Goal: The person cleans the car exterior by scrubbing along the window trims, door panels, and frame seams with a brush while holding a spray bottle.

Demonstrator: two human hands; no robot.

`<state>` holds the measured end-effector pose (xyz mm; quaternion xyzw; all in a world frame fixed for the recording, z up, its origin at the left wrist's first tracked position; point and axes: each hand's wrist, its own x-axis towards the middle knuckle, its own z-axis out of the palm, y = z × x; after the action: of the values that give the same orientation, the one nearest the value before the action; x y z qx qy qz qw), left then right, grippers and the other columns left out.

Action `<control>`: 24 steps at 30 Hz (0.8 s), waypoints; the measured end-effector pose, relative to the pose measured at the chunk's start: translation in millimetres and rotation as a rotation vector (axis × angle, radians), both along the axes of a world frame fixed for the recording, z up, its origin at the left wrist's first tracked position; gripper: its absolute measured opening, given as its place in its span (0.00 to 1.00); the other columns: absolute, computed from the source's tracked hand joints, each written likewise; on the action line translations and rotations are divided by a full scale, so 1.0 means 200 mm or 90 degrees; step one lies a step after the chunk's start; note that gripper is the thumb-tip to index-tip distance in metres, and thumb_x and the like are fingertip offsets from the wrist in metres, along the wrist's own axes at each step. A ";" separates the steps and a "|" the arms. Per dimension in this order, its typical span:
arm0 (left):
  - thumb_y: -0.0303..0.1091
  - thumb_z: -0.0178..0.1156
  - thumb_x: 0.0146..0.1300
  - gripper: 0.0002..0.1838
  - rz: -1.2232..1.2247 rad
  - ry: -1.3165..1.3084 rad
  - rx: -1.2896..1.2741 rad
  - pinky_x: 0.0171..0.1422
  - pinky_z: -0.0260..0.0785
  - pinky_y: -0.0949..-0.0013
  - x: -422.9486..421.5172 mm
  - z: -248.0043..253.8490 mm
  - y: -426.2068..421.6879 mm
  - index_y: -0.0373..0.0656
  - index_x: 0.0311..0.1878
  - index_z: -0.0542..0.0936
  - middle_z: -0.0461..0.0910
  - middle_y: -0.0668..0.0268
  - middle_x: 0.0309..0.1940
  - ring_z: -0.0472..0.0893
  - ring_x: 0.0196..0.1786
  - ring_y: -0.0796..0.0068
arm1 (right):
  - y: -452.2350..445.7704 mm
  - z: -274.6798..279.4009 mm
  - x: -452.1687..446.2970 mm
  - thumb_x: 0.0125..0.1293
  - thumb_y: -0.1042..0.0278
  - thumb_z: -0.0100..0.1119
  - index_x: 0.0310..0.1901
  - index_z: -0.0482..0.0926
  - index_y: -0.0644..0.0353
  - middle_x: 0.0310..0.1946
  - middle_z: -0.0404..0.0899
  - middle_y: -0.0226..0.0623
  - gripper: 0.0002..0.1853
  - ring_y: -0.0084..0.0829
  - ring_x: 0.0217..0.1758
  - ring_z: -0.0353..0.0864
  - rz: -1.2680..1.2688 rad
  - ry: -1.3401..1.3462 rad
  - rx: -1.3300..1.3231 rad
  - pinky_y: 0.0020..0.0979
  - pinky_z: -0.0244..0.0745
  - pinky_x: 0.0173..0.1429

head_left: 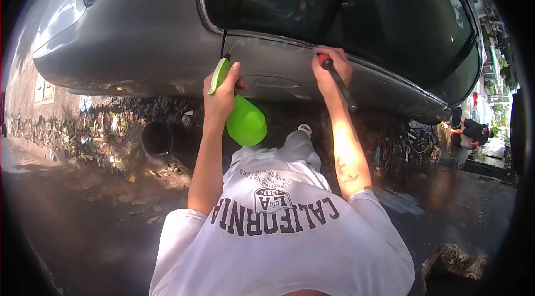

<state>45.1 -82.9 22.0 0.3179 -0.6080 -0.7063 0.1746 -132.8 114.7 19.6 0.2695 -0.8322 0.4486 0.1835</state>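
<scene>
My left hand [223,91] is wrapped round the neck of a green spray bottle [246,121], its nozzle towards the grey car door [262,59]. Foam or spray marks show on the door just below the window trim. My right hand [334,69] grips a tool with a red part and a long black handle [341,87], held against the door near the trim. What the tool's working end looks like is hidden by my fingers. The dark car window [334,9] is above both hands.
A dark round bucket [156,139] stands on the ground at the left, near scattered litter and leaves [106,134]. At the far right a person in dark clothing [473,132] is near the car's side mirror [456,117]. A rough block [457,262] lies at the lower right.
</scene>
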 end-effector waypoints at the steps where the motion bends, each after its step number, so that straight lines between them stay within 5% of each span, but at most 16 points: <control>1: 0.48 0.66 0.74 0.17 -0.013 0.004 0.001 0.37 0.69 0.72 0.01 0.02 0.00 0.43 0.38 0.81 0.85 0.69 0.32 0.83 0.34 0.77 | -0.17 0.00 0.06 0.57 0.77 0.69 0.40 0.88 0.57 0.40 0.86 0.39 0.09 0.45 0.40 0.88 0.054 0.024 -0.042 0.40 0.83 0.45; 5: 0.48 0.62 0.76 0.20 0.008 -0.045 -0.084 0.38 0.68 0.72 0.10 0.04 -0.07 0.39 0.38 0.86 0.85 0.70 0.31 0.74 0.32 0.81 | -0.67 0.05 0.28 0.56 0.78 0.71 0.38 0.88 0.58 0.40 0.86 0.39 0.08 0.41 0.41 0.89 0.201 0.024 -0.123 0.37 0.84 0.46; 7: 0.48 0.62 0.76 0.19 0.039 -0.014 -0.001 0.39 0.68 0.71 0.17 -0.02 -0.09 0.41 0.37 0.86 0.85 0.71 0.32 0.75 0.34 0.82 | -0.59 0.03 0.22 0.55 0.78 0.70 0.38 0.88 0.58 0.40 0.86 0.38 0.09 0.42 0.43 0.88 0.206 0.065 -0.103 0.38 0.84 0.47; 15: 0.48 0.63 0.75 0.16 -0.059 -0.173 -0.009 0.41 0.70 0.71 0.39 -0.11 -0.09 0.43 0.43 0.85 0.86 0.73 0.37 0.78 0.39 0.83 | 0.53 -0.19 -0.30 0.56 0.83 0.70 0.38 0.87 0.61 0.40 0.88 0.41 0.09 0.44 0.44 0.90 -0.103 0.086 0.051 0.38 0.86 0.47; 21: 0.47 0.61 0.77 0.17 -0.083 -0.120 -0.052 0.41 0.68 0.70 0.18 -0.04 0.08 0.40 0.43 0.85 0.88 0.69 0.38 0.81 0.41 0.78 | -0.40 -0.05 0.13 0.51 0.78 0.71 0.36 0.84 0.57 0.39 0.83 0.33 0.10 0.40 0.40 0.86 0.224 0.040 -0.095 0.39 0.82 0.43; 24: 0.45 0.62 0.77 0.16 -0.089 -0.071 -0.082 0.40 0.66 0.71 0.14 -0.09 0.11 0.41 0.43 0.85 0.86 0.70 0.37 0.76 0.36 0.81 | -0.49 -0.05 0.13 0.50 0.74 0.71 0.33 0.82 0.54 0.36 0.78 0.34 0.09 0.37 0.50 0.82 0.279 0.138 -0.006 0.39 0.81 0.55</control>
<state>73.8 -61.4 3.8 0.3014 -0.6815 -0.6577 0.1107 -107.0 17.1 10.5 0.4891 -0.7272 0.4501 0.1714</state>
